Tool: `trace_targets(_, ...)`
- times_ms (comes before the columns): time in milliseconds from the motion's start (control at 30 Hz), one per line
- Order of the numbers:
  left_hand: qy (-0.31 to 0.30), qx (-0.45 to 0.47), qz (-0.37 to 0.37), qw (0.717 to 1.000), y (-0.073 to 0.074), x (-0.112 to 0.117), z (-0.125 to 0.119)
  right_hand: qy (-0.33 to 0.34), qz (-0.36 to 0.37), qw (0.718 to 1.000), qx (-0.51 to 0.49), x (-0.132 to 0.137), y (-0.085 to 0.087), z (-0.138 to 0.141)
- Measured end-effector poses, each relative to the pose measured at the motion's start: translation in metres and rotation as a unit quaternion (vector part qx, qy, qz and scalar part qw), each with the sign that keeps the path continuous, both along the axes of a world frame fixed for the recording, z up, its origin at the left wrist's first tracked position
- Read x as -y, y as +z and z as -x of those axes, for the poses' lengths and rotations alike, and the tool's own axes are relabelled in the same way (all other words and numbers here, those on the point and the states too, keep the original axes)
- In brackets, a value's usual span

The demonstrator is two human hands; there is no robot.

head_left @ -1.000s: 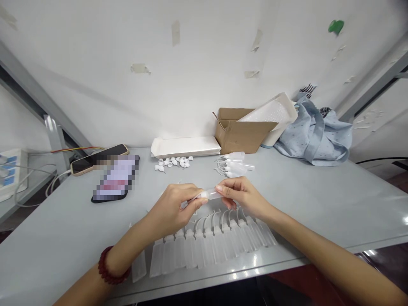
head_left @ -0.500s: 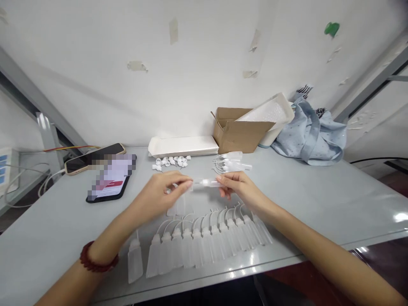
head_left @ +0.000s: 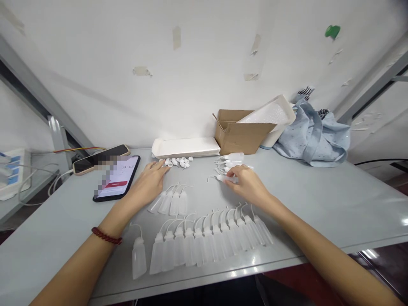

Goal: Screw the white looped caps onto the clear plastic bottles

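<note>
My left hand (head_left: 150, 182) reaches to the left end of a small pile of white caps (head_left: 181, 162), fingers stretched out, fingertips at the nearest caps. Whether a cap is touched is hard to see. My right hand (head_left: 247, 182) pinches a small translucent squeeze bottle (head_left: 228, 179) with a thin curved tube pointing left, low over the table. Just behind it lies a group of similar bottles (head_left: 234, 157). Between my arms, several tubed bottles (head_left: 174, 203) lie together. Nearer the front edge is a long row of them (head_left: 207, 244), with a single bottle (head_left: 139, 259) apart at its left.
Two phones, one dark (head_left: 102, 159) and one with a lit screen (head_left: 119, 180), lie at the left. A stack of white sheets or envelopes (head_left: 188, 147), an open cardboard box (head_left: 245, 138) and a light blue cloth bag (head_left: 312, 136) stand along the wall.
My hands have moved apart. The left has gone back and left to the caps. The right has lowered its bottle beside the rear group, and the front-left bottles are uncovered.
</note>
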State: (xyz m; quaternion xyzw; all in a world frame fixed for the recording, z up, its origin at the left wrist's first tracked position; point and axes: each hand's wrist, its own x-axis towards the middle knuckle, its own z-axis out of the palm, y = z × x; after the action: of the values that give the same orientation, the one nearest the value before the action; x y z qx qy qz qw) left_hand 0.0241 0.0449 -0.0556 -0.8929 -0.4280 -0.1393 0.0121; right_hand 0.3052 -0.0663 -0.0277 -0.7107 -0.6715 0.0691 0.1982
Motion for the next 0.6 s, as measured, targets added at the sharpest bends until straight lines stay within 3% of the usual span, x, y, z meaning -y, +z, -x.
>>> trace_targets(267, -0.016, 0.037, 0.034, 0.999, 0.003, -0.003, 0.001, 0.008, 0.036, 0.999, 0.032, 0.000, -0.002, 0.003)
trace_targets(433, -0.015, 0.059, 0.019, 0.998, 0.006, -0.003, 0.002, 0.016, -0.003, 1.000, 0.018, 0.001, -0.008, 0.006)
trace_targets(600, -0.003, 0.051, 0.015, 0.999, 0.009, -0.004, 0.004, 0.156, -0.091, 0.983, -0.043, 0.006, -0.011, 0.008)
